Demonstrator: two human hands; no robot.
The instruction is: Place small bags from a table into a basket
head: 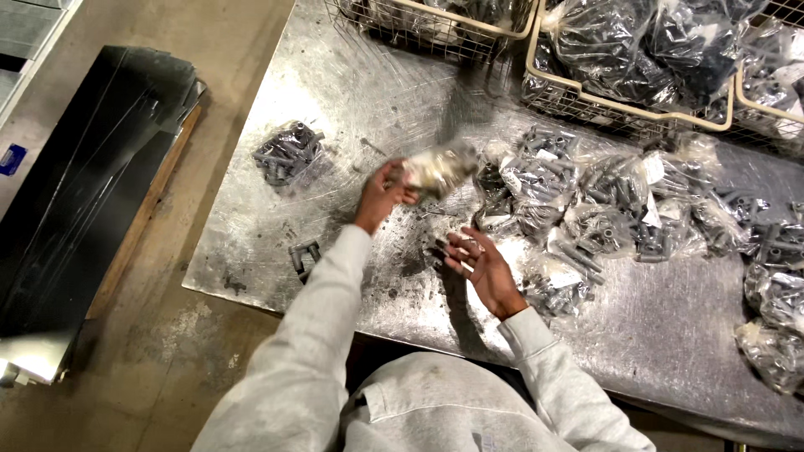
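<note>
My left hand (pixel 381 194) grips a clear plastic bag of small grey metal parts (pixel 440 169), blurred, held a little above the scratched metal table (pixel 368 100). My right hand (pixel 484 266) hovers palm up with fingers apart, holding nothing, just above loose grey parts (pixel 435 247) on the table. To its right lies a heap of filled clear bags (pixel 586 201). One filled bag (pixel 287 152) lies alone at the table's left. Both arms wear light grey sleeves.
Wire baskets (pixel 624 110) packed with bagged parts stand along the table's far edge. More bags (pixel 775 326) lie at the right end. A couple of loose parts (pixel 303 254) sit near the front left edge. Dark metal sheets (pixel 79 192) lie on the floor, left.
</note>
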